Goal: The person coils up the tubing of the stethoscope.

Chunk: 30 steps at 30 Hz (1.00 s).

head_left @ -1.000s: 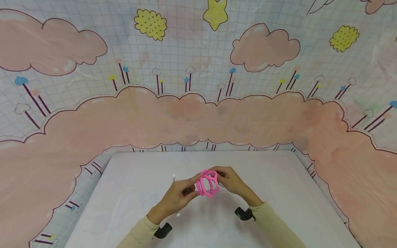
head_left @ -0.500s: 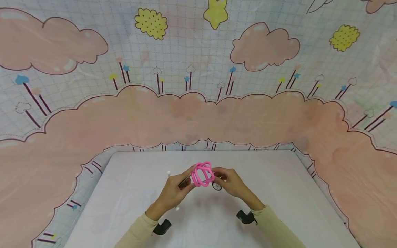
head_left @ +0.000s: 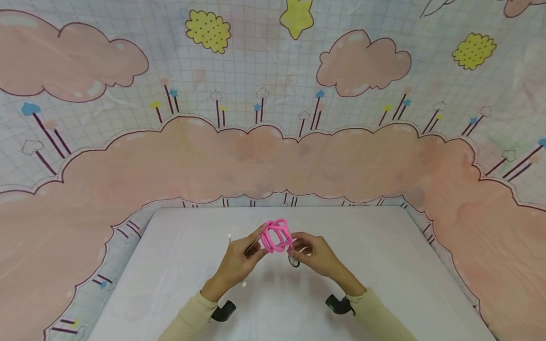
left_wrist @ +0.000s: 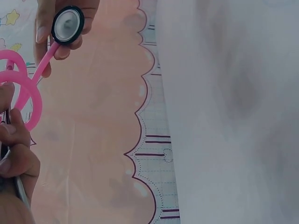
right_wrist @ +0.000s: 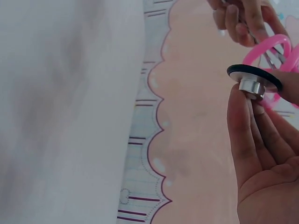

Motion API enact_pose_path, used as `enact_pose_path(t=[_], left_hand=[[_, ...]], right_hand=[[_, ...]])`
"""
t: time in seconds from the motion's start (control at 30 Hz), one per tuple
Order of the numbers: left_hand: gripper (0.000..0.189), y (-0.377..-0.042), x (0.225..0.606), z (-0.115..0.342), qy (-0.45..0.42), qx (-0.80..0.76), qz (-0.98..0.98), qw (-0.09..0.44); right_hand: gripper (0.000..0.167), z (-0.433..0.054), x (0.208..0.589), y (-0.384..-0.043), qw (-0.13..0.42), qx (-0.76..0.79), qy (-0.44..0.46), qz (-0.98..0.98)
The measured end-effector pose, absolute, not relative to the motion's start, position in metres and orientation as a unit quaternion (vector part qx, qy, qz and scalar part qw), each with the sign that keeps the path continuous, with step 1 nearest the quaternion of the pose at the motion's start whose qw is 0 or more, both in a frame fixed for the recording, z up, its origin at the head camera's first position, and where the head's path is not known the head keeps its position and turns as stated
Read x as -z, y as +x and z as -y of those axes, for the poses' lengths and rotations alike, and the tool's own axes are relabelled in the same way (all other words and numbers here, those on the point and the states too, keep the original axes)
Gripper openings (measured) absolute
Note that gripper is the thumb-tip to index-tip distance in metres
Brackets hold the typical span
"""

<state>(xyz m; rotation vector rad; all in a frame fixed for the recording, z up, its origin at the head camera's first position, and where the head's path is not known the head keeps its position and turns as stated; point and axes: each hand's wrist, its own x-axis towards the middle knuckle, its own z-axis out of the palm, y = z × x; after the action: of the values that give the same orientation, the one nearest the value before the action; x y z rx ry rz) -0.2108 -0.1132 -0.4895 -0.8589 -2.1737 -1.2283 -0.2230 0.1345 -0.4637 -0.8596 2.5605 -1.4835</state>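
While the stethoscope [head_left: 265, 239] hung in mid-air above the white table [head_left: 384, 265], it sat between the two hands.

Head view: left hand [head_left: 238, 259] had thumb and fingers pinching the left side of the coiled pink tubing [head_left: 281, 221], plus the metal part behind it. Right hand [head_left: 320, 258] pinched at the right end, chest piece [head_left: 294, 262] just below its fingertips. Overall layout ran crosswise: ear tips [head_left: 229, 236] left, coil in the middle, chest piece right. Key relation: bulk of the coil lay nearer the left hand, chest piece nearer the right. One ear tip showed beyond the left hand, the other below it, close to the wrist. Each sleeve [head_left: 187, 316] had a black wrist unit [head_left: 223, 311] beside it. Backdrop [head_left: 264, 163] was printed with clouds and stars; no lettering seen.

Left wrist view: left fingers curled round the metal ear tubes [left_wrist: 21, 191] where they met the pink loops. Chest piece showed its round face, with a tube length slanting down to the coil. No brand or label readable on it.

Right wrist view: chest piece was tilted, near edge-on, between right thumb and fingers, metal stem downward. Coil lay just behind it, left hand farther off. No writing legible here either; exact fingertip contact on the stem: couldn't tell.
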Motion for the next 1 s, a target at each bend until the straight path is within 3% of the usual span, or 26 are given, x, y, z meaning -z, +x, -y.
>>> enact_pose_path(t=[0.27,0.63,1.0], left_hand=[[0.069,-0.215,0.492,0.114,-0.307,0.445,0.799,0.264],[0.071,-0.217,0.49,0.113,-0.29,0.438,0.807,0.271],[0.07,-0.217,0.491,0.111,-0.281,0.433,0.814,0.265]], right_hand=[[0.038,-0.139,0.477,-0.226,0.024,0.511,-0.297,-0.806],[0.017,-0.138,0.474,-0.22,0.005,0.518,-0.319,-0.793],[0.023,-0.14,0.462,-0.215,0.03,0.562,-0.355,-0.747]])
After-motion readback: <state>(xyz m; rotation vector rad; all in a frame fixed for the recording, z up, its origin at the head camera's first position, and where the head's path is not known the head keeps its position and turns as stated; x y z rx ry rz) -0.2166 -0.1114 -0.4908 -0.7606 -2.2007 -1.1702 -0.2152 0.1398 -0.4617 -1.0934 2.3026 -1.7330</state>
